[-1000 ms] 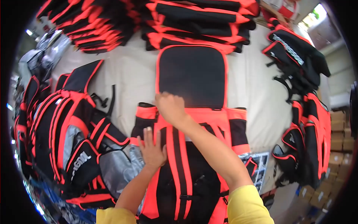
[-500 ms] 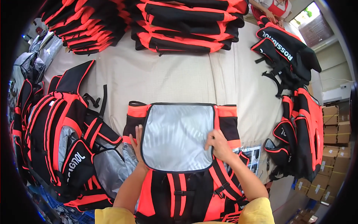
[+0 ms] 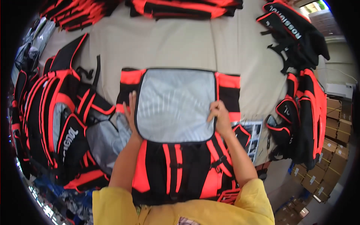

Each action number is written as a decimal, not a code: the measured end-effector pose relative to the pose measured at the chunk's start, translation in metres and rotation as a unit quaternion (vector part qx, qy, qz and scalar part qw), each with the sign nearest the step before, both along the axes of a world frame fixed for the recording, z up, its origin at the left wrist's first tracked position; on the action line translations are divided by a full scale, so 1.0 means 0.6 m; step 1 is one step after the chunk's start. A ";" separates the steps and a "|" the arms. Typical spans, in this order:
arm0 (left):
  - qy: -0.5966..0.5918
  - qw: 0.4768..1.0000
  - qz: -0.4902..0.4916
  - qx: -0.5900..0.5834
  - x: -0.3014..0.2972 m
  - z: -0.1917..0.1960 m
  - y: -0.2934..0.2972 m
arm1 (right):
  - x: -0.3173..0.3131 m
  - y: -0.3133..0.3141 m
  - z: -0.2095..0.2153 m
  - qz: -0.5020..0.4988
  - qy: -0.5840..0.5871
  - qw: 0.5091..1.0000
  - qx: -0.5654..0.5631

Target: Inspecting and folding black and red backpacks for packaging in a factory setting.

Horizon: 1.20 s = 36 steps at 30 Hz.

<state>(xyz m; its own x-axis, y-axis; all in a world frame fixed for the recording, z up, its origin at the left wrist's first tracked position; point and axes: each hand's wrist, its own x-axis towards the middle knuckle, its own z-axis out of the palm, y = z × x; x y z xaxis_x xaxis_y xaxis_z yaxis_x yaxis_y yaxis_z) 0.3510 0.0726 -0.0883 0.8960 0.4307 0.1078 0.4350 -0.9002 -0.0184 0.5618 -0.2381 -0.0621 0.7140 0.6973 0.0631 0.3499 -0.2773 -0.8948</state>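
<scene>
A black and bright coral-red backpack (image 3: 193,165) lies in front of me on the table. Its flap (image 3: 176,107) is spread out, showing a silvery-grey lining with black edge binding. Along the flap's left border rests my left hand (image 3: 132,114), fingers stretched out and apart, gripping nothing. My right hand (image 3: 220,115) has its fingers curled in a pinch on the flap's right edge. Coral straps with black buckles run down the pack below the flap. Coral and black side panels stick out on both sides of the flap.
Another backpack (image 3: 48,120) stands close on the left, its grey lining partly showing. More packs (image 3: 309,116) lie at the right edge, with a black one (image 3: 296,33) behind. Stacked pieces (image 3: 187,9) line the far side. Printed sheets (image 3: 253,138) lie right of my forearm; cardboard boxes (image 3: 330,150) stand beyond.
The whole scene sits higher in the picture, and more of my yellow shirt shows. Both hands keep nearly the same places on the flap's edges.
</scene>
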 end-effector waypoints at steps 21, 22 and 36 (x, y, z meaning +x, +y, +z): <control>-0.041 0.997 0.019 -0.055 -0.014 -0.003 -0.001 | -0.019 0.022 0.012 -0.066 0.200 0.977 0.044; -0.047 0.998 0.016 -0.048 -0.010 -0.002 0.000 | -0.021 0.021 0.012 -0.069 0.200 0.977 0.040; -0.276 0.692 0.270 -0.610 -0.098 0.071 0.005 | -0.021 -0.007 -0.014 -0.097 0.208 0.971 0.069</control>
<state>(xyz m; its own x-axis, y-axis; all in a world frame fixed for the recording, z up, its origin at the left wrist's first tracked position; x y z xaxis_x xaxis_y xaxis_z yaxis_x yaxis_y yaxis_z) 0.2923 0.0757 -0.0456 0.5356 0.7590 -0.3701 0.3523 0.1975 0.9148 0.5493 -0.2423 -0.0706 0.8152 0.5521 -0.1749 -0.0959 -0.1692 -0.9809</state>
